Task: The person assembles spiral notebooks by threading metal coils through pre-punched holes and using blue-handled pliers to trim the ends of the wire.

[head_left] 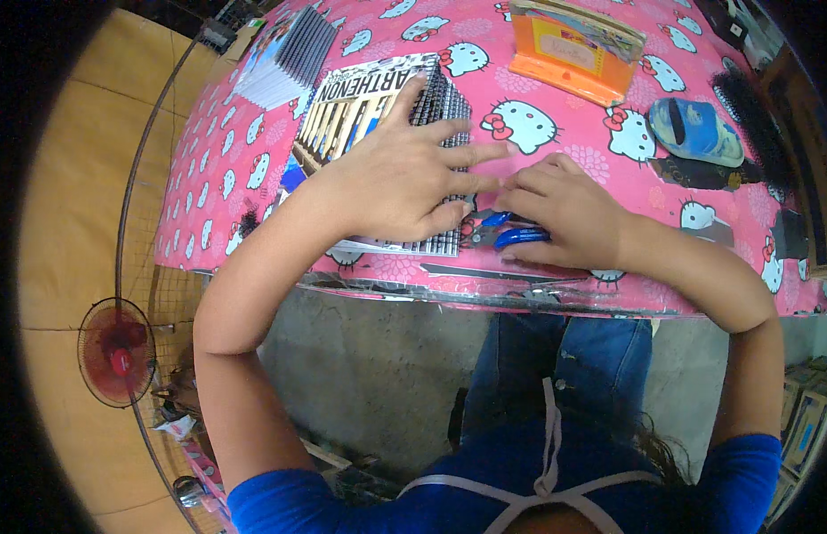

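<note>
Left hand [404, 178] nearer, spread atop notebook stack [346, 116]; long axis fore-and-aft, coil edges [445, 102] rightward. Right hand [573, 214] curled round blue-handled pliers [523, 237], tips beside coil edges; contact unclear.

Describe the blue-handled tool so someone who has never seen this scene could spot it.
Start at the pink, cat-patterned table, then find the right hand near its front edge, beside the stack of spiral-bound books. The hand tool sits in that hand, metal end toward the stack. Its two glossy blue handles set it apart from the books' dark coils.
</note>
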Action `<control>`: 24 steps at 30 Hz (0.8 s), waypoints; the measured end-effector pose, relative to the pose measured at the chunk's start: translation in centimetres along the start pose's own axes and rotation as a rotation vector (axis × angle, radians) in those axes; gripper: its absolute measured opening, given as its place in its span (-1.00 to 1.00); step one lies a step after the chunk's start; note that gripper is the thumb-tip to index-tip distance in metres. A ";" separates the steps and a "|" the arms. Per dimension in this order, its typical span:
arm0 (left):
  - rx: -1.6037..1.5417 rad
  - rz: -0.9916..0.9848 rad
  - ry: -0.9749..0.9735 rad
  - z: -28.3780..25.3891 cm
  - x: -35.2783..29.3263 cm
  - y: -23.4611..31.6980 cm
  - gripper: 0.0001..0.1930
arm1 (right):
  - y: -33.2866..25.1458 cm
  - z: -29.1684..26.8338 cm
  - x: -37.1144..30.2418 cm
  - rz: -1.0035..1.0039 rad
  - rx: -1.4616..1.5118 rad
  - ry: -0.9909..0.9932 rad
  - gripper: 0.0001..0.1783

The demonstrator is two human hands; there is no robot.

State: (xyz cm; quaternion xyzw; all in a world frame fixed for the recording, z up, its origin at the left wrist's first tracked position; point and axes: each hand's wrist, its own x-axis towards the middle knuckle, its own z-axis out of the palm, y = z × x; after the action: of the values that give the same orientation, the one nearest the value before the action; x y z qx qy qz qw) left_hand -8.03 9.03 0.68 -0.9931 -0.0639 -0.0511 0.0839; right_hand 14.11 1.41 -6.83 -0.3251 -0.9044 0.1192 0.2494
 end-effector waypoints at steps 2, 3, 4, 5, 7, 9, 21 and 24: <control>-0.008 0.007 -0.137 -0.5 0.5 -0.1 -0.65 | 0.3 0.6 0.0 -0.057 -0.032 0.039 -0.49; -0.038 -0.039 -0.286 -1.3 0.8 -0.1 -0.65 | 0.4 0.7 0.1 -0.073 -0.029 0.052 -0.49; -0.067 -0.087 -0.436 -1.8 1.0 -0.1 -0.65 | 0.5 0.9 0.2 -0.090 -0.026 0.065 -0.49; -0.078 -0.090 -0.428 -1.9 1.0 0.0 -0.64 | 0.6 1.0 0.3 -0.108 -0.024 0.078 -0.49; -0.098 -0.091 -0.406 -1.9 1.3 -0.1 -0.64 | 0.9 1.4 0.5 -0.147 -0.033 0.100 -0.51; -0.100 -0.106 -0.402 -1.9 1.3 -0.1 -0.64 | 1.1 1.5 0.9 -0.124 0.061 0.053 -0.54; -0.051 -0.074 -0.192 -0.4 0.4 0.3 -0.69 | -0.4 -1.7 2.5 0.190 0.217 -0.336 -0.54; -0.039 -0.142 -0.410 -1.7 1.1 0.6 -0.69 | 0.2 -0.9 0.7 -0.006 -0.065 -0.157 -0.49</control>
State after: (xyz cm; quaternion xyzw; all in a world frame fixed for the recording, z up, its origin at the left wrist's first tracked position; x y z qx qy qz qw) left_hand -7.01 8.25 2.37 -0.9771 -0.1487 0.1451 0.0459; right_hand 14.23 2.10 -5.91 -0.3202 -0.9254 0.1143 0.1675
